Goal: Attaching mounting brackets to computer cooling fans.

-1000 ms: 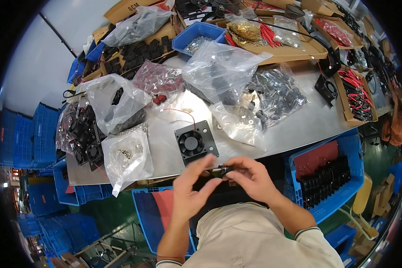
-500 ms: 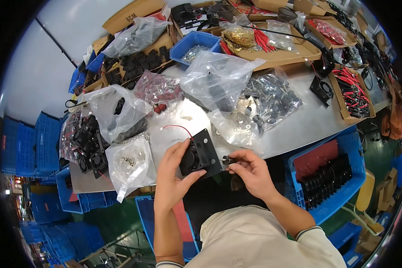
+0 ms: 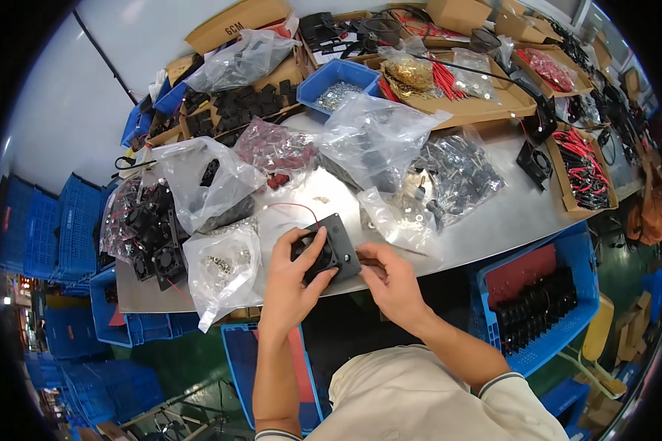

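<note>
Fan, one, black, on a square plate: at the near edge of the bench; whether it touches the top cannot be told. Red wire trailing from its far side.

Left hand, one: gripping the fan, fingers across its face, thumb along the near side.

Right hand, one: fingertips drawn together at the plate's right near corner; whether they pinch a small part cannot be told.

Parts bag, clear, small metal pieces inside: left of the fan, overhanging the near edge.

Washer bag, clear: beyond the right hand.

Screw bag, clear, dark-headed pieces: just beyond the washer bag, to the right.

Red bag, clear, red pieces: beyond the fan, toward the far edge.

Fan pile, black: by the bench's left end.

Blue bin, small metal pieces inside: toward the far edge.

Wire box, cardboard, red and black wires: toward the right end; second fan just beside it, left.

Blue crate, black parts in rows, red sheet: below the near edge, right.
</note>
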{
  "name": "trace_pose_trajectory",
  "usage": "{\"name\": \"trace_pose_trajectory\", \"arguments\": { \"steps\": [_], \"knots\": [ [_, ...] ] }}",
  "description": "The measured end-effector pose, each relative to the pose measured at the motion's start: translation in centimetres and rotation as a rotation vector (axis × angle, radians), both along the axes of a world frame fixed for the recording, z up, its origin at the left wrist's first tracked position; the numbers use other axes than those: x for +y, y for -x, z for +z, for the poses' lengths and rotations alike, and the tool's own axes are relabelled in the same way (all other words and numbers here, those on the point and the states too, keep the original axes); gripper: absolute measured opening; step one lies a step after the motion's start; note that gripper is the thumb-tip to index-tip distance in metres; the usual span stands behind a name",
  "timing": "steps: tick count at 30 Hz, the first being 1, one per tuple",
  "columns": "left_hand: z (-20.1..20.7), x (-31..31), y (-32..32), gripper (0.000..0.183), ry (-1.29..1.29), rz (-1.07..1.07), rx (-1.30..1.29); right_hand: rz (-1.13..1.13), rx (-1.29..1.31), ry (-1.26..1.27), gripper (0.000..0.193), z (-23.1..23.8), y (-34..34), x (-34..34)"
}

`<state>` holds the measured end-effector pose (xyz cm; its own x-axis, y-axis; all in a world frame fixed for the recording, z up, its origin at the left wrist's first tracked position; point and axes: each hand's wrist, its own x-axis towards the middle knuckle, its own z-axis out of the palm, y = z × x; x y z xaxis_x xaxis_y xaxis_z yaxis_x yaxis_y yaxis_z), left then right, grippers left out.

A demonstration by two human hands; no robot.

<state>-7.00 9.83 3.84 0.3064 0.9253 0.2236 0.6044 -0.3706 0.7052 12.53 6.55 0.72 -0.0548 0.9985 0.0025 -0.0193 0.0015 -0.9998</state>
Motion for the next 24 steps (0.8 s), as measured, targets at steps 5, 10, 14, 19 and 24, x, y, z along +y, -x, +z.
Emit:
{"name": "trace_pose_trajectory", "arguments": {
  "steps": [5,10,14,19,24],
  "knots": [
    [-0.5,0.5,0.1,0.061,0.019,-0.013,-0.052,0.058,-0.188,0.026,0.037,2.4,-1.0,-0.2],
    [-2.2,0.5,0.7,0.06,-0.059,-0.003,-0.135,0.204,-0.753,-0.321,0.034,5.9,-1.4,1.1],
    [-2.0,0.4,0.6,0.054,-0.097,-0.012,-0.162,0.273,-0.6,-0.511,0.023,9.1,0.5,4.3],
    [-2.6,0.2,1.2,0.05,-0.183,-0.003,-0.104,0.423,-0.58,-0.743,0.017,12.5,8.4,13.7],
    [-2.0,0.5,0.5,0.045,-0.204,-0.011,-0.133,0.568,-0.952,-0.758,0.021,9.7,17.8,23.0]
  ]
}}
